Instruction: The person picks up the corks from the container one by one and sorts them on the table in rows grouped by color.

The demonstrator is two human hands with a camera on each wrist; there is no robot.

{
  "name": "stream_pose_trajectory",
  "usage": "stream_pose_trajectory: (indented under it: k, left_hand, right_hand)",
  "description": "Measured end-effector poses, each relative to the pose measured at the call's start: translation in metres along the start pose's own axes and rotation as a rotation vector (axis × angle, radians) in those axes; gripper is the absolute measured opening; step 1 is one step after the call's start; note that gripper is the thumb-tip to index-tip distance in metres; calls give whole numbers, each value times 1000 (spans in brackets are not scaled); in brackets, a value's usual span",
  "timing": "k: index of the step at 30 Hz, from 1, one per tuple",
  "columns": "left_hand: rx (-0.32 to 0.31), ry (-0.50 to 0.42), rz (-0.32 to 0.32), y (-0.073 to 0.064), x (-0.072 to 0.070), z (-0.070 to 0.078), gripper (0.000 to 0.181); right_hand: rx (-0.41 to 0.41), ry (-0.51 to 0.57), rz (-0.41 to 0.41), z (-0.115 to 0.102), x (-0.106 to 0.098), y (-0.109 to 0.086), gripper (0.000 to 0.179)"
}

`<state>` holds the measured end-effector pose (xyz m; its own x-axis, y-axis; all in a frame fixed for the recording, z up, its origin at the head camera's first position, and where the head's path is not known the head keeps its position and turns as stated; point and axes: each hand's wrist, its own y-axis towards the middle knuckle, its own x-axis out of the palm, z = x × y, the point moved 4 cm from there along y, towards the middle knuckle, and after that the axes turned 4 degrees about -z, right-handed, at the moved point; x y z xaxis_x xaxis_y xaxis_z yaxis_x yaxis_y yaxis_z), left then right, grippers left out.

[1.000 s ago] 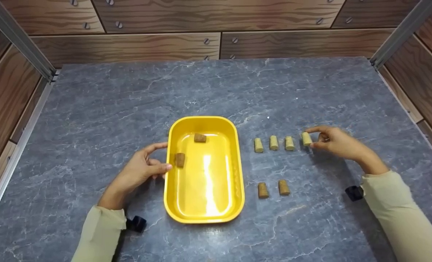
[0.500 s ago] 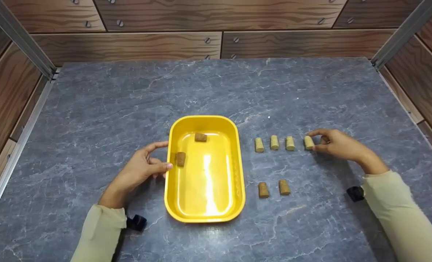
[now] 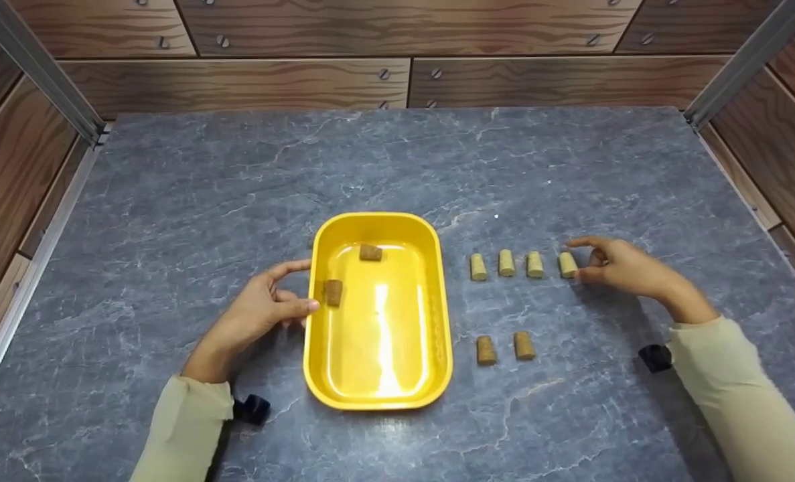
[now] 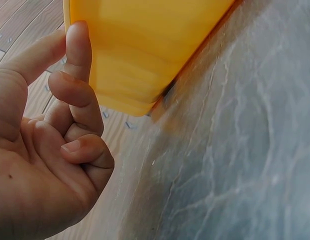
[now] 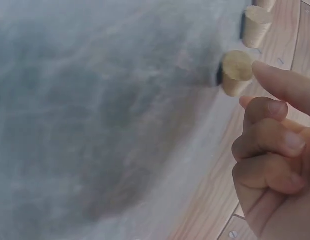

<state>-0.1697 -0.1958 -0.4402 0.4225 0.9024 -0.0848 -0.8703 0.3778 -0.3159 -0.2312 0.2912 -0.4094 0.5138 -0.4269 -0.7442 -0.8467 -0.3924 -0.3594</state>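
My left hand (image 3: 256, 304) pinches the left wall of a yellow tray (image 3: 445, 321), thumb at the rim and fingers outside. In the left wrist view the hand (image 4: 70, 130) has its other fingers loosely curled. My right hand (image 3: 621, 266) is beside the rightmost pale cork stopper (image 3: 567, 265), which lies on the table. The thumb tip is at the stopper's near edge, while the index finger stands apart from it. In the right wrist view the thumb is close against the pale stopper (image 5: 237, 70); whether it touches is hard to tell.
Several pale stoppers (image 3: 506, 263) form a row right of the tray. Two darker brown stoppers (image 3: 524, 345) lie nearer the front. Inside the tray are two brown stoppers (image 3: 333, 292). Wood-patterned panels (image 3: 236, 84) border the grey marbled table (image 3: 236, 181).
My right hand has set the pale stopper down at the row's right end, and the index finger has come away from it. The left hand and tray stay in place.
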Motion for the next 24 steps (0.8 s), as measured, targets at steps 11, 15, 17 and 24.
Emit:
stream_pose_trajectory:
  k: [11,15,17,24]
  left_hand:
    - [10,-6,-19,-1,2,1,73]
    - [21,0,-30,0,2,0,73]
    - [17,0,-26,0,1,0,73]
    - [11,11,-11,0,0,0,73]
  right_hand:
    - [-53,53,63,-38,10,-1,54]
    - [-89,74,90,-59,18,4,52]
    - [-112,87,108,-69,23,7,51]
    - [-192,120,153,-104,40,17,49]
